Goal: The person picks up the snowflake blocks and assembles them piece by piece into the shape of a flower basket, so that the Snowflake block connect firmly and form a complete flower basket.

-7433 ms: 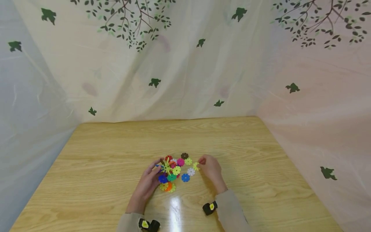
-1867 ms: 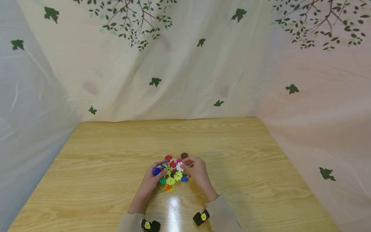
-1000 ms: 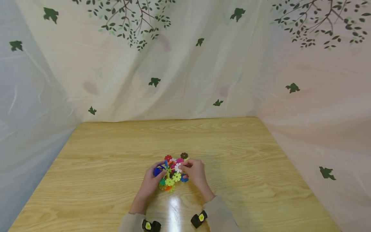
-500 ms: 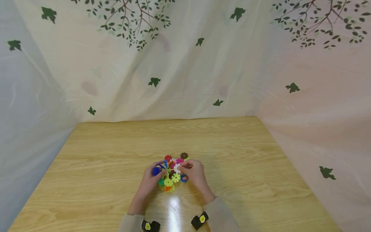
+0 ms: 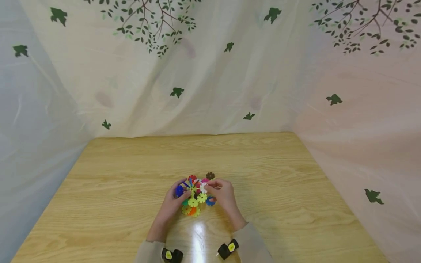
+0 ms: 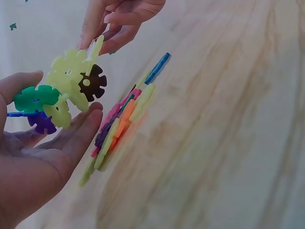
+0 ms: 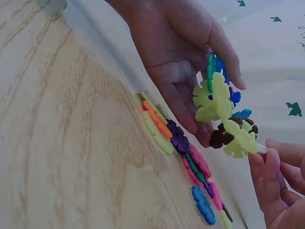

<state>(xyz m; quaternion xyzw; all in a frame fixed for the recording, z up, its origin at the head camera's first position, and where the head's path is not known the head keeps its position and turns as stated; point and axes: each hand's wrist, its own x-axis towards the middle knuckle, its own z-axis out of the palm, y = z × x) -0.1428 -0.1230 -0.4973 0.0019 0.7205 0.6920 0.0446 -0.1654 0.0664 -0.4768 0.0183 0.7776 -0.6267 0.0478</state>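
My left hand (image 5: 169, 206) holds a built cluster of notched plastic snowflake discs between thumb and fingers. In the left wrist view the cluster shows a pale yellow disc (image 6: 64, 71), a green disc (image 6: 37, 98), a purple disc (image 6: 43, 123) and a brown disc (image 6: 93, 82), slotted together at angles above the table. My right hand (image 5: 225, 199) pinches a white snowflake disc (image 5: 203, 187) at the cluster's right side. In the right wrist view only the white disc's edge (image 7: 260, 148) shows, right against a yellow disc (image 7: 240, 136).
Loose snowflake discs lie flat on the wooden table (image 5: 279, 175) below the hands, among them an orange disc (image 7: 157, 119), a blue disc (image 7: 203, 205) and a brown disc (image 5: 210, 176). A pale curtain (image 5: 210, 84) with printed leaves and birds hangs behind.
Earlier my right hand was farther right, at a yellow disc, and a white disc lay on the table. It has come left to the cluster with a white disc; lately both hands barely move.
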